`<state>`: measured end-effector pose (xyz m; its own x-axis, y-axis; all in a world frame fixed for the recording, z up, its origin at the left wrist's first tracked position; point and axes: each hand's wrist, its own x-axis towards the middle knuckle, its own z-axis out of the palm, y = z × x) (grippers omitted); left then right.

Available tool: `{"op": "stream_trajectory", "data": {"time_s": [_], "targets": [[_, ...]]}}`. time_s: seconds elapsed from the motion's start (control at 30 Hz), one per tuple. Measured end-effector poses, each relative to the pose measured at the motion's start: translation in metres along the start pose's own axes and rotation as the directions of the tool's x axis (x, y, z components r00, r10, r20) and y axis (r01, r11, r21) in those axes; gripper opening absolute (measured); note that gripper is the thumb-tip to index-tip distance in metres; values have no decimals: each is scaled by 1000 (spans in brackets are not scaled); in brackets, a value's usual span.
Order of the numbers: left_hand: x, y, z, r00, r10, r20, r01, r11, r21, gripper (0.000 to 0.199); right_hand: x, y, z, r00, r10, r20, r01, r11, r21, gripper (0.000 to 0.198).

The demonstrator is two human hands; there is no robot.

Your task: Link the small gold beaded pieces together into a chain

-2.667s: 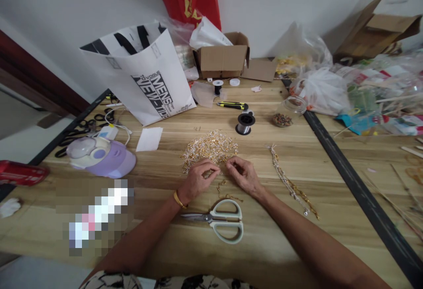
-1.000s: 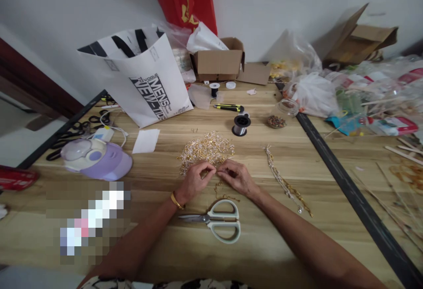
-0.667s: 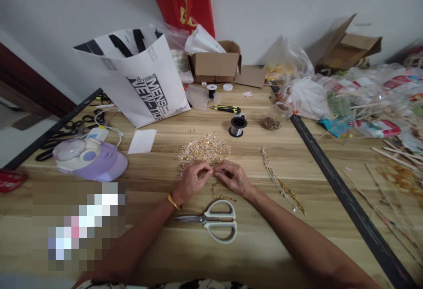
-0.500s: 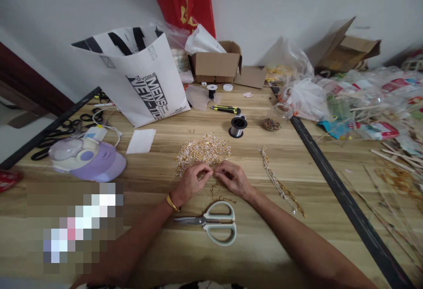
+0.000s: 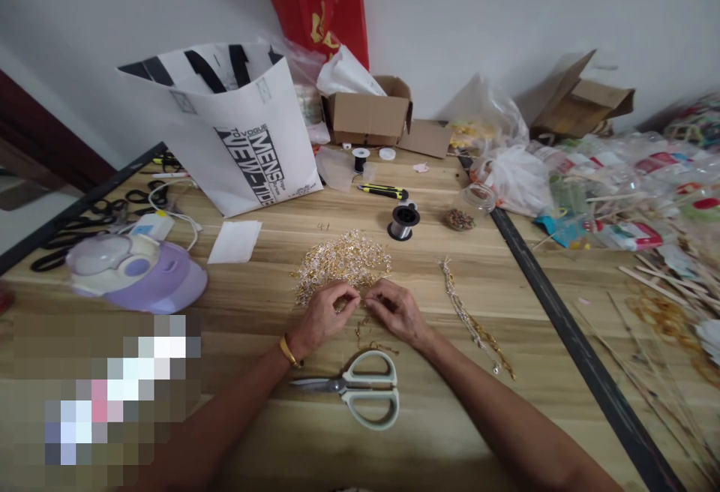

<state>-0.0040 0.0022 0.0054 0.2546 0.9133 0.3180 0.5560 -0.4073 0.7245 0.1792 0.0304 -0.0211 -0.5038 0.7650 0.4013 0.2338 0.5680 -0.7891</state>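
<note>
My left hand (image 5: 329,316) and my right hand (image 5: 397,310) meet fingertip to fingertip, both closed in a pinch. A thin gold chain (image 5: 363,334) trails down from between them onto the table; the exact bit inside the fingertips is too small to see. Just beyond the hands lies a heap of gold and clear beaded chain links (image 5: 343,263). Scissors with pale handles (image 5: 368,391) rest below my hands, blades pointing left. To the right of my right hand, gold and silver chain strands (image 5: 469,319) lie stretched out on the wooden table.
Behind the heap are a wire spool (image 5: 403,223), a yellow-black utility knife (image 5: 383,191) and a jar of small beads (image 5: 461,218). A white shopping bag (image 5: 241,139) and a purple device (image 5: 140,274) stand left. Plastic bottles (image 5: 635,169) and sticks crowd the right.
The camera view has shifted slightly, so the table things sit a little lower and further left. My hands keep the same pinch, fingertips together near the heap.
</note>
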Motion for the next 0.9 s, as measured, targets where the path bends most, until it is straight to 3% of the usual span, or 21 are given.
{"op": "stream_trajectory", "data": {"time_s": [0.47,0.67,0.9], "targets": [[-1,-2,1,1000,-29,1,29,999,-21,11,1,-3,-2,1000,18,-1,-18,1000,20,16],[2,-2,-1,998,-58,-27,56,996,-67,10,1,1,-3,958,228,-177,-196,964,181,17],[5,-9,-1,999,16,-31,-15,999,46,11,3,1,-4,883,407,-232,-304,875,376,24]]}}
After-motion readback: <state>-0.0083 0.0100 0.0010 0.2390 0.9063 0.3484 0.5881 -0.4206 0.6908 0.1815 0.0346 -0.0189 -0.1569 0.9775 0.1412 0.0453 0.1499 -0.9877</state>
